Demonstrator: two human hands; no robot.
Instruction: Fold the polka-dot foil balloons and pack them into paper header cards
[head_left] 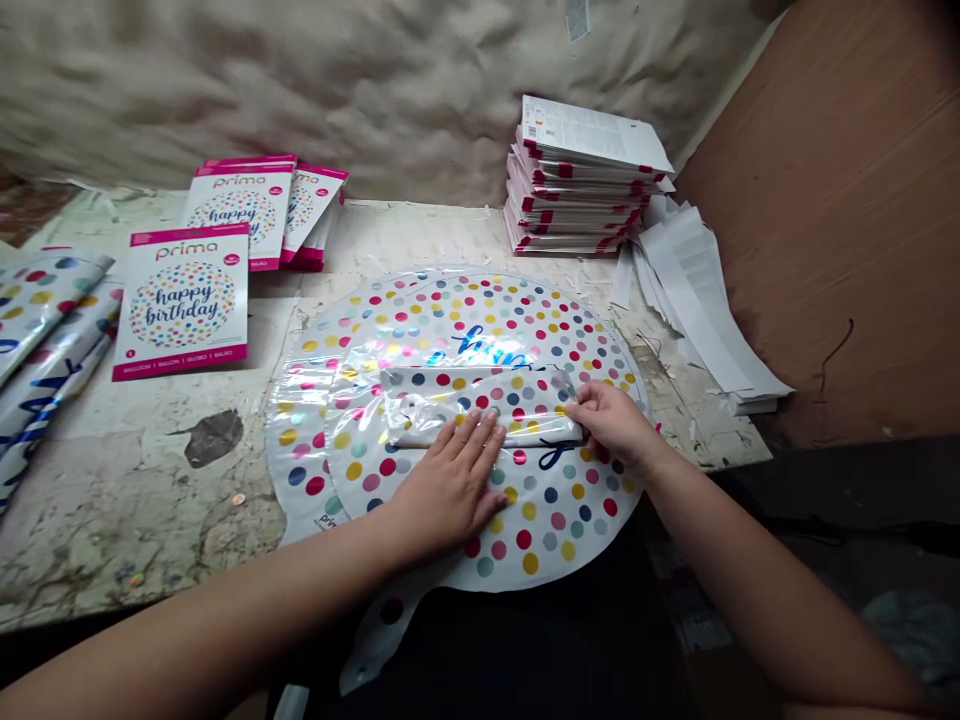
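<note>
The table (75, 540) spreads under everything, worn and stained; on it lie the flat balloons (577, 520), overlapping, round and dotted, with a tail hanging over the near edge; beyond them and to their right stands the packet stack (585, 185), with paper strips (697, 310) fanned beside it; left of the flat balloons are more balloons (52, 330), bunched up, then the "happy birthday" cards (180, 300), some overlapping farther back; a dark patch (214, 438) marks the table just left of the flat balloons.

On top of the flat balloons, around their middle, lies the folded balloon (495, 400), a shiny narrow strip; its long axis runs left to right, across the person's front, its right end lying at the right hand (619, 425); that hand is the nearer to this end, thumb and fingers closed together on its edge.

The left hand (450, 485) lies palm down over the flat balloons, fingers extended and slightly apart, clamped on nothing; its fingertips press the strip's near long edge, left of the right hand, so both hands touch the strip, well apart from the strip's left end.
</note>
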